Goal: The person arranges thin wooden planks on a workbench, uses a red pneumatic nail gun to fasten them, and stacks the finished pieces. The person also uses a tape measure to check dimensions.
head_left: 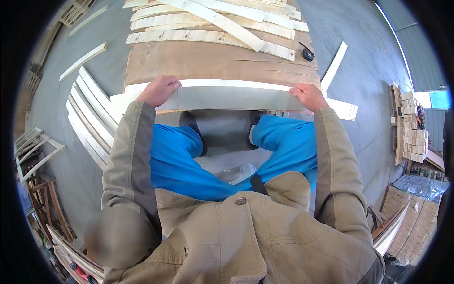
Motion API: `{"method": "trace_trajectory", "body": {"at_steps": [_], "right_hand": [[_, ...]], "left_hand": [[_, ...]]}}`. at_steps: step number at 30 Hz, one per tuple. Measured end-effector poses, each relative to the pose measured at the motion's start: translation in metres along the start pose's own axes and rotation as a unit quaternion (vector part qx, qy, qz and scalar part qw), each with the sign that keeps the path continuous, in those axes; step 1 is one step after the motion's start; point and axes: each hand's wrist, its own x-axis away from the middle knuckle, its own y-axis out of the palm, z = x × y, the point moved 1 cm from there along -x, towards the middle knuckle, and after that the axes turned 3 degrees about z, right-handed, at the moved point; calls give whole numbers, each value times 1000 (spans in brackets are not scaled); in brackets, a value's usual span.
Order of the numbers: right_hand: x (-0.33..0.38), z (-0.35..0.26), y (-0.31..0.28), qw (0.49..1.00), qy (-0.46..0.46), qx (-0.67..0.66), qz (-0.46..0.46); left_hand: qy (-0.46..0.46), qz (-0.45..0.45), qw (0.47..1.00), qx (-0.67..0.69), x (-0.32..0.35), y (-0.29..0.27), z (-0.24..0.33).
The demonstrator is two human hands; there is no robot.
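A long, pale wooden board (231, 97) lies crosswise along the near edge of the wooden tabletop (208, 61), its two ends reaching past the sides. Curled over its top edge toward the left is my left hand (161, 90), thumb pressed against the fingers. My right hand (309, 96) grips the same edge toward the right end, also closed. The fingers behind the board are partly hidden. A thin line crosses the board's face just beside my left hand.
Several loose wooden strips (163, 36) lie stacked and crossed at the far side of the tabletop, with a black tape measure (308, 55) at its right edge. More long boards (90, 118) rest at the left. Bundled timber (414, 128) stands at the right.
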Motion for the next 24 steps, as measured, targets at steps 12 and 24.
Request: {"method": "trace_trajectory", "body": {"at_steps": [12,24], "right_hand": [[-5,2,0,999,-26,27,11],[6,1,-2,996,-56,58,-44]], "left_hand": [[-3,-15,1000,21,-7,-3,-3],[227,259,919,-193,10,-10,33]]}}
